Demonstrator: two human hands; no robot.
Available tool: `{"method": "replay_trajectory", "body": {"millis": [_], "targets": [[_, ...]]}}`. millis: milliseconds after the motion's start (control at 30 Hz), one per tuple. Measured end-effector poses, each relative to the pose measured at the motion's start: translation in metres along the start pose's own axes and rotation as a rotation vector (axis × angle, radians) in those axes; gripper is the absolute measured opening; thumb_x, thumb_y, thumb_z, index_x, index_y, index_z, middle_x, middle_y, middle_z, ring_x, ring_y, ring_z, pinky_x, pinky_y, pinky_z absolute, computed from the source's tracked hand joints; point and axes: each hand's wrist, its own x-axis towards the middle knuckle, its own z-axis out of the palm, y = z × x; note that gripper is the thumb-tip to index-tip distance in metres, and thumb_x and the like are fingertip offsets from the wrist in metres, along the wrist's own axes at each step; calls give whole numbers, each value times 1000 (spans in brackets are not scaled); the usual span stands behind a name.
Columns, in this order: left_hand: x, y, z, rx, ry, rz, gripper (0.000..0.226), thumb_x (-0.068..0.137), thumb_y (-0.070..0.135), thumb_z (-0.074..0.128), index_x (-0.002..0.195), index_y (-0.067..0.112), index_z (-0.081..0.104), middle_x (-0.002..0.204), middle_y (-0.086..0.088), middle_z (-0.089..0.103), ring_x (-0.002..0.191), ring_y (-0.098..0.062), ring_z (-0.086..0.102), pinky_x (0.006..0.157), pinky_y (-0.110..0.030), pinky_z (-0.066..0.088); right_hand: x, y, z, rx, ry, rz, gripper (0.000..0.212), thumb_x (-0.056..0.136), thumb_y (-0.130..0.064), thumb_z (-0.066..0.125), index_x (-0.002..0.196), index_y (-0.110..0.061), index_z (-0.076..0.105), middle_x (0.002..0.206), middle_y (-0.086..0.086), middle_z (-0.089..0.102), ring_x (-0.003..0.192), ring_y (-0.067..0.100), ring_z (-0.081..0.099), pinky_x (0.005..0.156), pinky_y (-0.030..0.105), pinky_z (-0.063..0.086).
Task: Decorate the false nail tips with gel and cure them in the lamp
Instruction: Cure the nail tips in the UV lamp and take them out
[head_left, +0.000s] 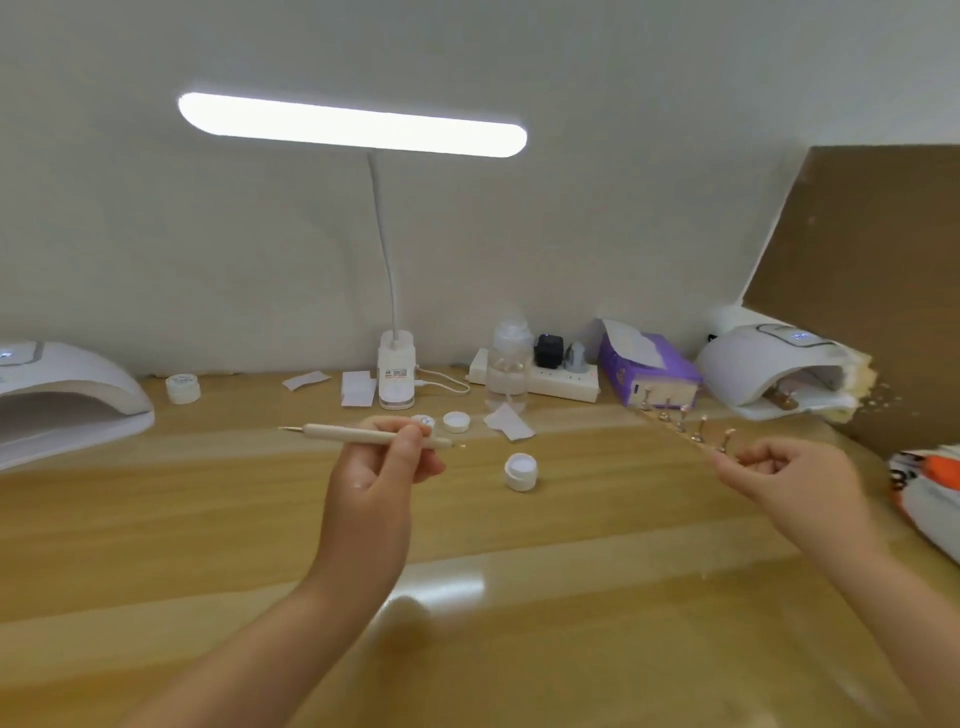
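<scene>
Far out to the left of the left hand (387, 460) a white curing lamp (67, 397) sits on the bench (208, 519), its mouth facing the person, with a small closed jar (183, 388) just beyond its right end. The left hand grips a slim dotting pen (363, 435) level, metal point aimed left, fingers curled round the shaft near its blunt end. Just beyond that hand lie two loose lids (457, 421), and between the two hands stands an open gel pot (520, 471) — within easy reach of the pen.

The right hand (789, 470) pinches the near end of a holder strip (685, 423) carrying a row of false nail tips (701, 427) on small stands; the strip runs away from the hand toward a second lamp (779, 366) at the far right, beside a purple tissue pack (647, 364). Whether the strip rests on the bench or is lifted, I cannot tell.

The step in hand looks like the decorating stage: tool and tips are both held, but the pen point is well apart from pot and tips alike. Next, the pen would probably have to turn so its point can dip into the gel pot, while the strip comes nearer and steadier — the tips are tiny, and a light, braced touch seems called for before any curing.
</scene>
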Motion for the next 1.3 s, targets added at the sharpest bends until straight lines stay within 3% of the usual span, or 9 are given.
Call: {"method": "replay_trajectory", "body": {"millis": [167,300,467,600,733,1100,1300], "targets": [[-1,-22,71,-29,-130,-62,14,96,15,50,85,15,59,67,11,65,66,-2,61,64,-12,48,20,47,-36,-176,206,68,28,73,-27,77,57,-11,61,50,4,56,48,15,47,48,23,31],[-5,-45,129,-69,-186,-177,13,97,16,50,87,11,57,65,13,63,66,0,59,70,-16,50,41,73,-35,-265,254,116,33,75,-30,75,61,-2,63,56,11,61,52,20,50,48,23,29],[-2,-71,170,-43,-212,-263,17,97,23,50,82,21,58,65,14,62,69,-1,58,68,-15,47,70,92,-22,-239,291,207,37,78,-31,71,62,1,61,56,12,57,52,18,44,48,25,30],[-1,-86,172,-12,-196,-264,20,96,21,51,78,24,57,64,14,61,69,-4,57,62,-10,43,87,103,-11,-215,316,271,33,82,-28,67,62,-3,62,62,13,61,62,27,53,53,31,32],[0,-90,169,16,-217,-209,21,96,20,50,76,25,56,63,14,60,61,3,53,60,-6,41,100,112,-3,-254,327,342,31,83,-27,66,72,2,67,72,19,65,71,32,58,56,30,33],[4,-96,169,56,-207,-199,20,96,25,49,77,26,56,69,14,61,63,3,53,59,-6,40,123,124,2,-287,290,368,28,83,-27,63,75,-1,67,73,17,67,76,33,62,63,33,45],[7,-98,169,34,-174,-214,20,96,25,50,77,27,57,68,15,63,62,3,55,58,-5,40,136,130,2,-324,281,426,29,84,-29,63,77,0,67,76,16,67,72,29,61,51,26,36]]}}
